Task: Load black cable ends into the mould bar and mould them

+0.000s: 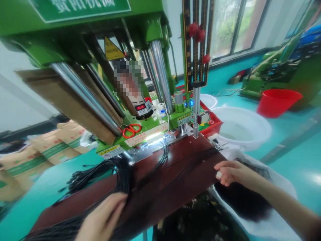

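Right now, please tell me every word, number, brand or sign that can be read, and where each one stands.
"有限公司": black strip; the characters above are less clear.
"机械", probably: green sign, cut off and blurred.
Yellow triangle: print too small.
White strip: red writing, too blurred.
Left label, right label, cylinder label: too small or blurred.

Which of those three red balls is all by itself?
The lowest red ball, farthest right on the tall panel. The other two balls are higher up, bunched close together.
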{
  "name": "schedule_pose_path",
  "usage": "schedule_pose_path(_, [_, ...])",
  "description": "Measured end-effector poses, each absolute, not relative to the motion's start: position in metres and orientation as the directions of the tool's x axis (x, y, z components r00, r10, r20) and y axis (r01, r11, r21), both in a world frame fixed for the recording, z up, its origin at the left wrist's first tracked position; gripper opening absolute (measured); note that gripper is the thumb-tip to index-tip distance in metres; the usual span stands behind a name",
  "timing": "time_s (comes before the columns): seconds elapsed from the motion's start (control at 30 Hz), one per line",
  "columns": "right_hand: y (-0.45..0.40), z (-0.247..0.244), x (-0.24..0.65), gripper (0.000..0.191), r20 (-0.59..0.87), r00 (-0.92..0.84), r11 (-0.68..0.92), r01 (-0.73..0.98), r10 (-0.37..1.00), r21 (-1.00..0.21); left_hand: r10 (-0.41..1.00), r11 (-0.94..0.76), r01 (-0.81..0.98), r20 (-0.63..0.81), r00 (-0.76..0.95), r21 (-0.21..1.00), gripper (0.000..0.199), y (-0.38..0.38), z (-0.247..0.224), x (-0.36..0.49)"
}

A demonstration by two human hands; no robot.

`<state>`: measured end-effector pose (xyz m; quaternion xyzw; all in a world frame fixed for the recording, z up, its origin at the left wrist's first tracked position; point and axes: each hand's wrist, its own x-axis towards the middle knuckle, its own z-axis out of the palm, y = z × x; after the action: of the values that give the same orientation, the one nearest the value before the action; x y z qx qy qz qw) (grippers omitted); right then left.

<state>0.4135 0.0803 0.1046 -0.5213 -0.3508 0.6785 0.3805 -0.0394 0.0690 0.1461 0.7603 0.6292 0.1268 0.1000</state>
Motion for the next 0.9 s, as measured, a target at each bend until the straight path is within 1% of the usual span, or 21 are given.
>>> schedule_pose_path(0.07, [0.076, 0.105, 0.411, 0.025, -0.377, -0.122, -0.389, -0.097, 0.918, -0.916, 0.909, -0.413, 0.853, 0.099, 0.404, 0.32, 0.027, 0.104, 0.134, 0.025])
schedule_pose_path(0.1, [0.076, 0.105, 0.408, 0.027, -0.349, -0.103, -0.355, -0.051, 0.932, -0.933, 0.87, -0.49, 0.826, 0.105, 0.481, 0.279, 0.028, 0.122, 0.128, 0.057])
schedule_pose_path(0.13, [0.077, 0.105, 0.404, 0.027, -0.319, -0.09, -0.321, -0.002, 0.943, -0.947, 0.85, -0.525, 0.825, 0.096, 0.517, 0.209, 0.028, 0.139, 0.122, 0.087])
schedule_pose_path(0.2, [0.081, 0.103, 0.394, 0.026, -0.267, -0.103, -0.262, 0.06, 0.958, -0.963, 0.823, -0.568, 0.821, 0.034, 0.567, 0.059, 0.021, 0.167, 0.111, 0.135])
schedule_pose_path(0.27, [0.085, 0.1, 0.384, 0.024, -0.236, -0.148, -0.228, 0.068, 0.96, -0.971, 0.807, -0.589, 0.807, 0.01, 0.59, -0.047, 0.015, 0.184, 0.102, 0.164])
schedule_pose_path(0.33, [0.09, 0.096, 0.376, 0.024, -0.232, -0.198, -0.226, 0.054, 0.952, -0.973, 0.781, -0.621, 0.777, 0.009, 0.625, -0.098, 0.015, 0.192, 0.094, 0.178])
schedule_pose_path(0.43, [0.096, 0.092, 0.37, 0.025, -0.236, -0.265, -0.236, 0.03, 0.935, -0.971, 0.76, -0.645, 0.754, 0.001, 0.65, -0.119, 0.02, 0.198, 0.083, 0.183])
schedule_pose_path(0.53, [0.101, 0.087, 0.369, 0.021, -0.222, -0.341, -0.233, 0.01, 0.914, -0.973, 0.801, -0.596, 0.798, -0.006, 0.598, -0.087, 0.026, 0.203, 0.077, 0.182])
schedule_pose_path(0.6, [0.105, 0.082, 0.369, 0.019, -0.223, -0.368, -0.238, 0.005, 0.903, -0.971, 0.835, -0.55, 0.835, -0.018, 0.549, -0.029, 0.026, 0.204, 0.076, 0.182])
schedule_pose_path(0.7, [0.11, 0.078, 0.366, 0.02, -0.216, -0.356, -0.232, -0.003, 0.909, -0.973, 0.867, -0.491, 0.869, -0.07, 0.494, 0.058, 0.024, 0.2, 0.079, 0.182])
schedule_pose_path(0.77, [0.112, 0.081, 0.364, 0.021, -0.219, -0.349, -0.227, 0.018, 0.911, -0.974, 0.848, -0.509, 0.851, -0.095, 0.521, 0.128, 0.021, 0.191, 0.084, 0.183])
schedule_pose_path(0.83, [0.112, 0.086, 0.364, 0.017, -0.24, -0.348, -0.24, 0.043, 0.906, -0.97, 0.802, -0.57, 0.792, -0.062, 0.594, 0.218, 0.017, 0.179, 0.089, 0.186])
schedule_pose_path(0.87, [0.111, 0.089, 0.364, 0.013, -0.248, -0.344, -0.247, 0.048, 0.906, -0.968, 0.787, -0.591, 0.767, -0.03, 0.616, 0.251, 0.022, 0.174, 0.091, 0.188])
schedule_pose_path(0.9, [0.109, 0.091, 0.364, 0.011, -0.247, -0.333, -0.245, 0.049, 0.91, -0.968, 0.787, -0.595, 0.759, -0.003, 0.617, 0.267, 0.033, 0.17, 0.093, 0.191])
